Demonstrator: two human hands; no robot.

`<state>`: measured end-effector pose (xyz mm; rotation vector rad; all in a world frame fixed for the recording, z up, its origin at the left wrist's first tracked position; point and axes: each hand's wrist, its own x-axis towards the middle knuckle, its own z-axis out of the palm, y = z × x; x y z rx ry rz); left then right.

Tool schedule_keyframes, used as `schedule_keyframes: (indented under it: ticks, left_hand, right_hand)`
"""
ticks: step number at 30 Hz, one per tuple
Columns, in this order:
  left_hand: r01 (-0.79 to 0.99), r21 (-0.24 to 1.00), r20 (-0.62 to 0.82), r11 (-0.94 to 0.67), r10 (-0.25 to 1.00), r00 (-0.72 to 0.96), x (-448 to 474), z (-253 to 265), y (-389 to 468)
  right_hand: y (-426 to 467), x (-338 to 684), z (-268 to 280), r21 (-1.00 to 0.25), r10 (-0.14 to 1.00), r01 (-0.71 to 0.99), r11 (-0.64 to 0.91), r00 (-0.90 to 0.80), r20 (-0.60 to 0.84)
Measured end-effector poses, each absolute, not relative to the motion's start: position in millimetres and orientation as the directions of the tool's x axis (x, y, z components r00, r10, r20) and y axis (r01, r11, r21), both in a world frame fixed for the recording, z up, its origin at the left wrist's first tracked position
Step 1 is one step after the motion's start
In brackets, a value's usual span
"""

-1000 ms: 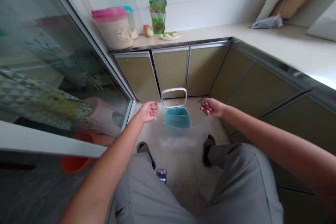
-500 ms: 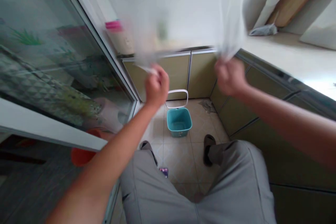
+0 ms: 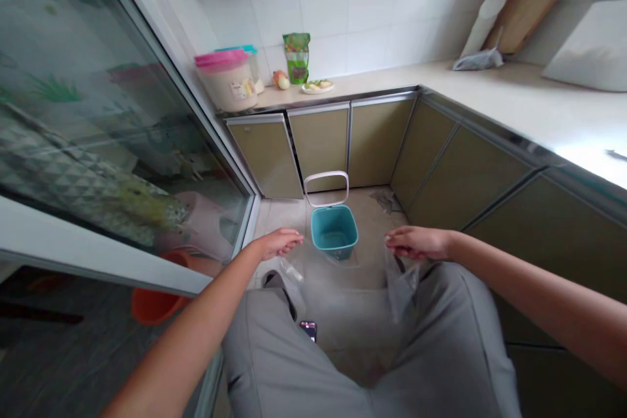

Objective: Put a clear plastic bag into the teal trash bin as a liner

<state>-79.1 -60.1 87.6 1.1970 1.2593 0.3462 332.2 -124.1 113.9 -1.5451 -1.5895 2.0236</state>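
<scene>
A clear plastic bag [image 3: 401, 284] hangs stretched between my two hands, low over the floor and in front of my knees. My left hand [image 3: 281, 243] pinches its edge on the left side. On the right, my right hand [image 3: 414, 241] has its fingers closed on the opposite edge. The bag is so thin and blurred that its full outline is hard to see. Just beyond the hands, a teal bucket [image 3: 334, 230] stands upright on the tiles, with nothing visible inside. Its white handle [image 3: 326, 174] is raised toward the cabinets.
Olive cabinets [image 3: 382, 140] line the back and right under a pale countertop [image 3: 375, 80]. Pink-lidded container [image 3: 229, 81], green pouch [image 3: 296, 57] and small plate [image 3: 317, 87] sit on it. A glass door [image 3: 127, 111] borders the left. A phone [image 3: 309, 330] lies near my foot.
Both hands have come down from in front of the counter to knee height, bringing the plastic bag with them. The bag no longer covers the wall and counter. The bucket stayed in place.
</scene>
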Motion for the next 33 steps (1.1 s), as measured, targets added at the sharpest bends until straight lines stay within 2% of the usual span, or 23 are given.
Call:
schedule_keyframes:
  ticks: [3,8,12,18,23,27,33]
  left_hand:
    - [0.265,0.839,-0.544,0.476,0.759,0.359,-77,123,-34]
    - [0.128,0.913,-0.406,0.386,0.846,0.345,-81,165,-6]
    - [0.093,0.943,-0.333,0.321,0.88,0.338,-84,174,5]
    - [0.167,0.963,-0.249,0.209,0.929,0.274,-82,136,9]
    - [0.329,0.942,0.022,-0.063,0.991,0.129,-80,97,18]
    - [0.435,0.885,0.114,-0.165,0.984,0.14,-84,81,25]
    - [0.568,0.808,0.1,-0.153,0.987,0.123,-87,71,20]
  right_hand:
    - [-101,337,142,-0.831,0.718,0.335,-0.444,-0.422,-0.554]
    - [-69,345,178,-0.896,0.838,0.189,-0.401,-0.321,-0.442]
    - [-53,346,194,-0.902,0.874,0.177,-0.393,-0.234,-0.426]
    - [-42,337,173,-0.898,0.92,0.306,-0.315,-0.135,-0.369]
    - [-23,330,138,-0.85,0.982,0.524,-0.058,-0.123,-0.143]
    - [-9,328,124,-0.712,0.984,0.69,0.127,-0.179,0.003]
    - [-7,329,107,-0.541,0.98,0.828,0.148,-0.195,-0.029]
